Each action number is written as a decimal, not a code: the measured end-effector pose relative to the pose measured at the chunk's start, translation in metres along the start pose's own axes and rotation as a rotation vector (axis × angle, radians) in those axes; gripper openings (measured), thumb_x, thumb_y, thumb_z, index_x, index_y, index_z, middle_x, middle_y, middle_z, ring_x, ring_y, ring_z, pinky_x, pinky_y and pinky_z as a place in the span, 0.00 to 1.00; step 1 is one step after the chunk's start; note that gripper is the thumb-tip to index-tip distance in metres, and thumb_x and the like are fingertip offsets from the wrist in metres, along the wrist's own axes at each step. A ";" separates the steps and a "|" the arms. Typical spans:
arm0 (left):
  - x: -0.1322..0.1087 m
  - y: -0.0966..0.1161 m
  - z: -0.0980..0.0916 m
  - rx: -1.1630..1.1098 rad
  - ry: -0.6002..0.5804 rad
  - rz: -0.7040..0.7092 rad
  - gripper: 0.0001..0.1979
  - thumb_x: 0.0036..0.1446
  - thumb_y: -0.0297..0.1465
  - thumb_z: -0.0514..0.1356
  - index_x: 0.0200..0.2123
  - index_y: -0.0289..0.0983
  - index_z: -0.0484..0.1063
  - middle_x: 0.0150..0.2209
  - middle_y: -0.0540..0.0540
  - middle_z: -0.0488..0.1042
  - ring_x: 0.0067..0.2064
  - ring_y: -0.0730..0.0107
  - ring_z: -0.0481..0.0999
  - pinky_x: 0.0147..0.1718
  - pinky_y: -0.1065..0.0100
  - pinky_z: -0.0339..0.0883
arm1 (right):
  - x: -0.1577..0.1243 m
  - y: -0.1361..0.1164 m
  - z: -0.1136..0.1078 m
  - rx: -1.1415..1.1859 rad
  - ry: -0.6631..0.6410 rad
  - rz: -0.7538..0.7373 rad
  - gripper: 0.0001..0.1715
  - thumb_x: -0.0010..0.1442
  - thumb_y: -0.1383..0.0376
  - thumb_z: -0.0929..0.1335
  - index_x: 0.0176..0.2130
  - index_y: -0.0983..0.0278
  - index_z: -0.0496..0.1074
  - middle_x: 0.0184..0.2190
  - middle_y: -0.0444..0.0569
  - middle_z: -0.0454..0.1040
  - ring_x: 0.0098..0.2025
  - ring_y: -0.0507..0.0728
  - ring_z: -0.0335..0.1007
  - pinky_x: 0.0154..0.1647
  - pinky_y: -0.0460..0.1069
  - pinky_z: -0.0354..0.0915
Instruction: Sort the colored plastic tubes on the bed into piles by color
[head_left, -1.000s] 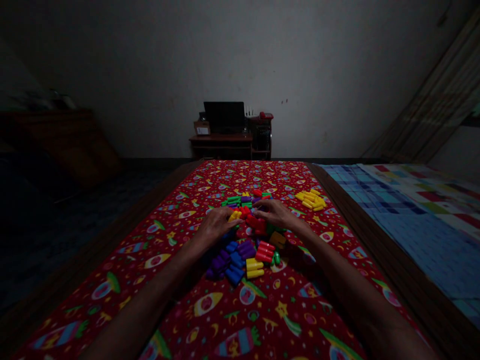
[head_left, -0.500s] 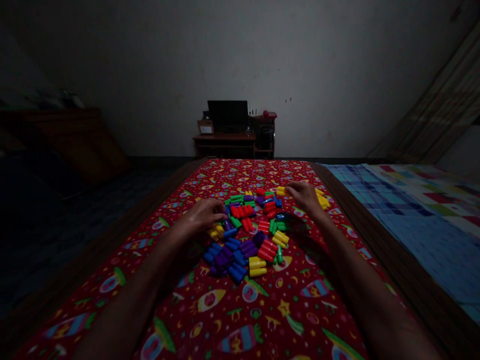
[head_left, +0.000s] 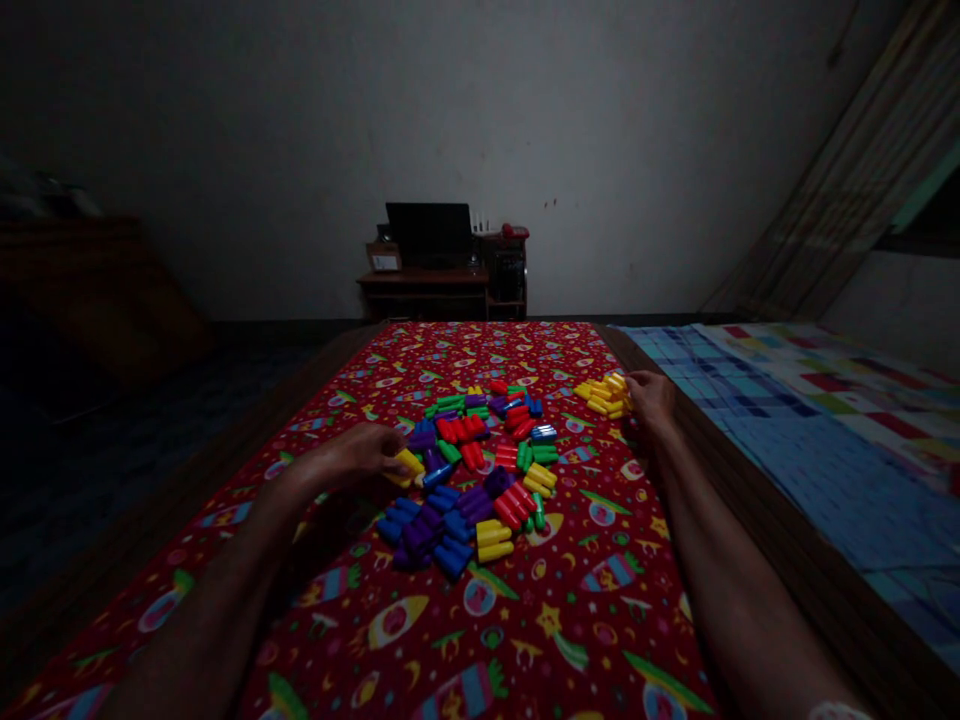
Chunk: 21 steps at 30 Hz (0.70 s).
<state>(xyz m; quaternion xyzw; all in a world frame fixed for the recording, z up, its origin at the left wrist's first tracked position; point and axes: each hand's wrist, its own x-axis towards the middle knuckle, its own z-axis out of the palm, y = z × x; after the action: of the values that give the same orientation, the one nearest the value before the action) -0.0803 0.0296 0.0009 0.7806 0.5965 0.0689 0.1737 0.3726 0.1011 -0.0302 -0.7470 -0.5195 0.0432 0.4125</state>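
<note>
A heap of coloured plastic blocks (head_left: 480,470), red, green, blue, purple and yellow, lies on a red patterned cloth (head_left: 525,620). My left hand (head_left: 360,452) rests at the heap's left edge, fingers closed on a yellow block (head_left: 409,464). My right hand (head_left: 651,396) is stretched out to the right, its fingers touching a separate small pile of yellow blocks (head_left: 604,395). Its fingertips are partly hidden and dim.
The cloth covers a long surface with a wooden edge (head_left: 787,540) on the right. A blue checked mat (head_left: 817,440) lies beyond it. A low desk with a dark screen (head_left: 431,235) stands against the far wall. The room is dim.
My right hand has moved right from the middle heap to the yellow pile. My left hand has slid to the heap's left edge and holds a yellow block.
</note>
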 end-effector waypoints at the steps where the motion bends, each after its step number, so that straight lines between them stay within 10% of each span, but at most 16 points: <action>1: -0.001 0.003 -0.005 -0.055 -0.005 -0.004 0.15 0.40 0.44 0.63 0.20 0.37 0.72 0.20 0.52 0.72 0.23 0.70 0.70 0.21 0.74 0.58 | 0.001 -0.002 -0.002 -0.026 0.004 -0.012 0.19 0.56 0.66 0.64 0.42 0.71 0.79 0.42 0.62 0.79 0.45 0.64 0.76 0.46 0.52 0.67; 7: -0.003 0.044 -0.008 -0.497 0.227 -0.014 0.22 0.39 0.48 0.64 0.31 0.36 0.76 0.31 0.47 0.79 0.31 0.64 0.75 0.29 0.69 0.67 | -0.008 -0.057 -0.012 0.138 -0.058 -0.201 0.17 0.58 0.66 0.63 0.39 0.68 0.80 0.37 0.55 0.81 0.41 0.60 0.76 0.46 0.51 0.67; 13: -0.005 0.085 0.021 -0.553 0.383 0.106 0.20 0.44 0.47 0.63 0.32 0.36 0.77 0.31 0.47 0.79 0.33 0.64 0.76 0.33 0.67 0.69 | -0.100 -0.138 0.002 0.411 -0.797 -0.813 0.17 0.61 0.60 0.67 0.45 0.66 0.77 0.32 0.48 0.79 0.31 0.53 0.72 0.32 0.44 0.62; 17: -0.008 0.092 0.027 -0.583 0.386 0.136 0.19 0.47 0.45 0.62 0.35 0.36 0.77 0.35 0.45 0.81 0.36 0.62 0.78 0.37 0.65 0.71 | -0.123 -0.147 0.011 0.185 -0.712 -0.941 0.15 0.61 0.64 0.67 0.45 0.68 0.76 0.28 0.49 0.77 0.27 0.51 0.68 0.28 0.44 0.55; 21: -0.003 0.076 0.025 -0.530 0.415 0.140 0.19 0.52 0.44 0.59 0.40 0.36 0.77 0.40 0.43 0.80 0.40 0.59 0.79 0.40 0.63 0.72 | -0.076 -0.120 0.002 -0.028 -0.420 -0.690 0.15 0.63 0.63 0.64 0.39 0.69 0.77 0.30 0.53 0.77 0.30 0.54 0.70 0.31 0.45 0.56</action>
<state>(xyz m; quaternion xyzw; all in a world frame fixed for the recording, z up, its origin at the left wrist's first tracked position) -0.0039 0.0048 0.0047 0.7168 0.5253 0.3904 0.2404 0.2483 0.0553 0.0198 -0.5092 -0.8133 0.0469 0.2776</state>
